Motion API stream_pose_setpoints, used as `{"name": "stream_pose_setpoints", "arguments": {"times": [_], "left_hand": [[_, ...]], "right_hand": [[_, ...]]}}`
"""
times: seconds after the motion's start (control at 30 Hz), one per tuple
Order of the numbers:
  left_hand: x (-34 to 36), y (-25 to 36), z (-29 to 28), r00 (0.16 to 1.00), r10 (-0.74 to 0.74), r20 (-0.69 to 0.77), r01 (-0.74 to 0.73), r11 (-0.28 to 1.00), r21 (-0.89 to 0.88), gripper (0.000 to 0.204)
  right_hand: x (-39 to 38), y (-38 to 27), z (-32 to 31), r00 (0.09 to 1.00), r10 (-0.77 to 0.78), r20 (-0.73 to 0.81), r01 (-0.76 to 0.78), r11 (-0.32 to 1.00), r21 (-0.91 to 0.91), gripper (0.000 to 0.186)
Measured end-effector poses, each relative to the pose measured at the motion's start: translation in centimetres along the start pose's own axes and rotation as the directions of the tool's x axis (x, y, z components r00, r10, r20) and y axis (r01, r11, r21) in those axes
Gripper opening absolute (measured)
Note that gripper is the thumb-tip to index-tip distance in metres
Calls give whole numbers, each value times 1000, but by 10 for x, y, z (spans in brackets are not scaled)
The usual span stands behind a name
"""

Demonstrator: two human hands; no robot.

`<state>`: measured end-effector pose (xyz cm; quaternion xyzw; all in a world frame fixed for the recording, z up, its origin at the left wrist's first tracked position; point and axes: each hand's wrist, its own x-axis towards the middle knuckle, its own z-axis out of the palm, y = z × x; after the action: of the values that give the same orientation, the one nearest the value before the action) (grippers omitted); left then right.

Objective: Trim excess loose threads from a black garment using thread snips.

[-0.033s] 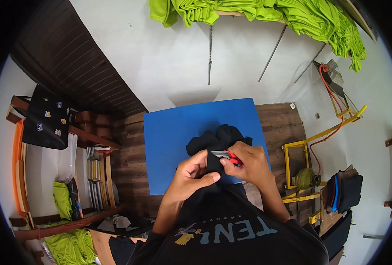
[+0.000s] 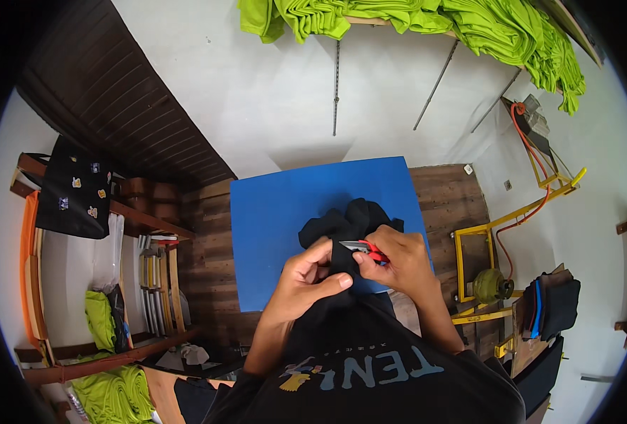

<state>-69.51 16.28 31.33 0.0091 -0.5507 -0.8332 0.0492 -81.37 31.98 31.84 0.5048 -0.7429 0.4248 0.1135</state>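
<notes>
Black fabric (image 2: 345,219) lies bunched on the blue board (image 2: 271,212) in front of me. My left hand (image 2: 306,283) pinches part of the cloth, its thumb resting on the front. My right hand (image 2: 398,261) grips small snips with red handles and grey blades (image 2: 356,246), their tips against the cloth just right of my left fingers.
Lime green folded garments (image 2: 490,35) hang over a top shelf. A black tote bag (image 2: 73,191) hangs at left by wooden racks (image 2: 144,219). A yellow metal frame (image 2: 460,261) with a red hose, and stacked dark fabric (image 2: 559,307), stand at right.
</notes>
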Motion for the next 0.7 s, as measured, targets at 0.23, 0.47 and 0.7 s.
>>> {"name": "stream_pose_setpoints", "arguments": {"times": [0.23,0.47,0.7], "left_hand": [[4,-8,-3,974,195,-111,-158,948,278,12],[-2,-4,1,986,137,-96,-113,968,224,11],[-7,5,3,998,40,49,-43,996,75,45]], "right_hand": [[1,-8,-3,1000,-30,7,31,998,-55,25],[-1,-6,-3,999,-5,53,8,998,-61,25],[-2,-4,-3,998,26,50,-25,999,-30,26]]}}
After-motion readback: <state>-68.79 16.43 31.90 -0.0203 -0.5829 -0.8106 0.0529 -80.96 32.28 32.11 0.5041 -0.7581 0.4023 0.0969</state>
